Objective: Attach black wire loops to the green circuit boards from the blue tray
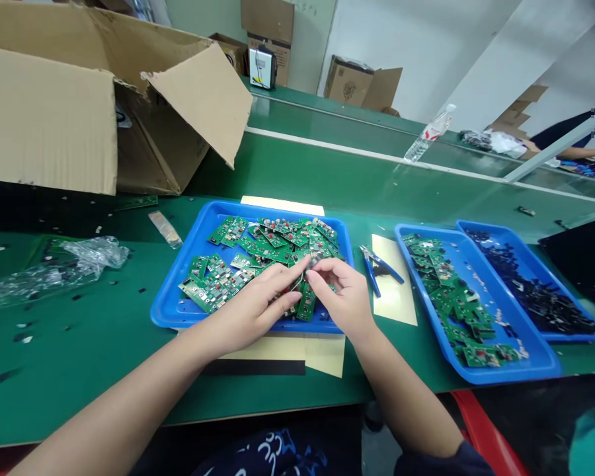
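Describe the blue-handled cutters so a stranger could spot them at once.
On the green workbench, find the two blue trays holding circuit boards. In the gap between them, blue-handled cutters lie partly over a pale yellow sheet. Their metal jaws and two splayed handles set them apart from the flat sheet and trays.

The main tray (pixel 171 316) holds a pile of circuit boards (pixel 215 284). Left of that tray lies a plastic bag (pixel 96 254); behind and left of it stands an open carton (pixel 44 122). Immediately to the tray's right, cutters (pixel 373 279) lie partly on a paper sheet (pixel 397 305). Farther right of it comes a second tray (pixel 540 367) (with boards in it too), then a third tray (pixel 582 336) of small parts (pixel 550 307). A bottle (pixel 429 135) stands behind and right of it.
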Demonstrator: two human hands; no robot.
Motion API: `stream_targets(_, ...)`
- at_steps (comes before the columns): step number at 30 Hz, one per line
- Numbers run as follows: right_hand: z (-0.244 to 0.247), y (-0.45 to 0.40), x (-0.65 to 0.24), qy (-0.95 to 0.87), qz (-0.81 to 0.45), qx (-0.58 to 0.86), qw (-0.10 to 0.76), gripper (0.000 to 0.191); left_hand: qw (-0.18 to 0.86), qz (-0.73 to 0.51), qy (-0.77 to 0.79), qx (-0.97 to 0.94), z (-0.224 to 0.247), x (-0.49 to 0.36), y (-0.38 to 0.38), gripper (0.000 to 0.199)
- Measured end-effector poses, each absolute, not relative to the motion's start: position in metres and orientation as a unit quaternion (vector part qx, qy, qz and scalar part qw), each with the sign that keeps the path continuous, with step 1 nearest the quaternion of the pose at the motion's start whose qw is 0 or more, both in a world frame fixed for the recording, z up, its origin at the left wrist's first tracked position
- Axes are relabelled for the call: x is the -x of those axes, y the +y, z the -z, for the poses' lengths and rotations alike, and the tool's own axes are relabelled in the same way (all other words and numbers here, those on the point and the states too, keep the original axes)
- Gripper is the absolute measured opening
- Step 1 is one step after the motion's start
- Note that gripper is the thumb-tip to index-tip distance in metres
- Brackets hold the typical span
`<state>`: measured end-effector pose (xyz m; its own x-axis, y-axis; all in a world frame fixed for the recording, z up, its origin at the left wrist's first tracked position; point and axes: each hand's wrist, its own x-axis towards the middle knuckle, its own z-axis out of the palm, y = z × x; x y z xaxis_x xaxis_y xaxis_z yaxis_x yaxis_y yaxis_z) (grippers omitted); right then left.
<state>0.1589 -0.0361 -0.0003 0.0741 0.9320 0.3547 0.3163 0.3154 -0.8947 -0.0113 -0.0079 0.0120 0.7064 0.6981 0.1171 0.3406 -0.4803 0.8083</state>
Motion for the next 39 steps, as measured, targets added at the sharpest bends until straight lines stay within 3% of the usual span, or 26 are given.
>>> stream_targets(11,-0.005,-0.036,-0.165,-0.722,-0.179,0.422,0.518,0.011,0.413,-0.278,0.323,-0.805,-0.004,0.012,0.000,0.043)
stream_targets(16,-0.005,-0.035,-0.166,-0.579,-0.436,0.433,0.535,0.015,0.285,-0.387,0.313,-0.820,-0.012,0.015,0.001,0.038)
stream_targets(19,-0.003,-0.034,-0.163,-0.475,-0.607,0.408,0.489,0.028,0.183,-0.439,0.281,-0.834,-0.011,0.016,0.003,0.039)
stream_targets(24,-0.003,-0.035,-0.159,-0.431,-0.689,0.364,0.454,0.024,0.124,-0.440,0.257,-0.852,-0.007,0.016,0.004,0.042)
stream_targets(30,-0.006,-0.034,-0.160,-0.378,-0.745,0.339,0.433,0.023,0.159,-0.409,0.298,-0.848,-0.004,0.016,0.004,0.036)
stream_targets(39,-0.005,-0.031,-0.157,-0.332,-0.785,0.299,0.429,0.022,0.311,-0.392,0.287,-0.817,-0.004,0.013,0.005,0.038)
